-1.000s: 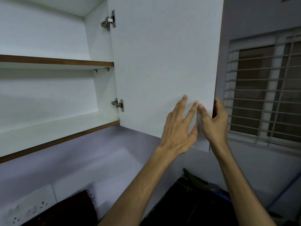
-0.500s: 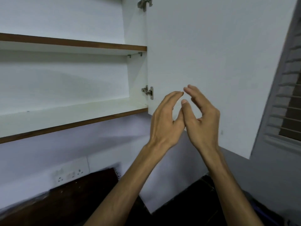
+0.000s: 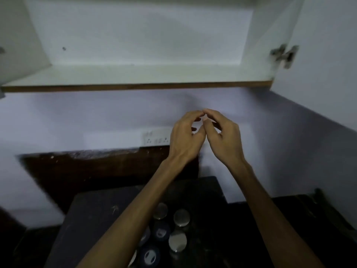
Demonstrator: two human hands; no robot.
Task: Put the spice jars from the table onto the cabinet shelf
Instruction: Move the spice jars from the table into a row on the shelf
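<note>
Both hands hang in the air in front of the pale wall, below the cabinet and above the table. The left hand [image 3: 186,137] and the right hand [image 3: 224,136] face each other with fingers loosely curled, fingertips almost meeting at the top; neither grasps anything.

Spice jars with round silver and dark blue lids [image 3: 178,240] stand clustered on the dark, scuffed table [image 3: 100,213] low in the view, partly hidden behind the left forearm. They are seen from above, so only their tops show, and motion blur keeps the exact count unclear.

Overhead, the white cabinet shelf with a brown wooden front edge [image 3: 135,77] stretches across the view, well above the jars. At its right end, a metal hinge [image 3: 284,55] joins the cabinet side to the open white cabinet door [image 3: 328,55].

On the wall between shelf and table, a white switch and socket plate [image 3: 156,138] sits just left of the left hand, above a dark brown backboard [image 3: 87,171] behind the table.
</note>
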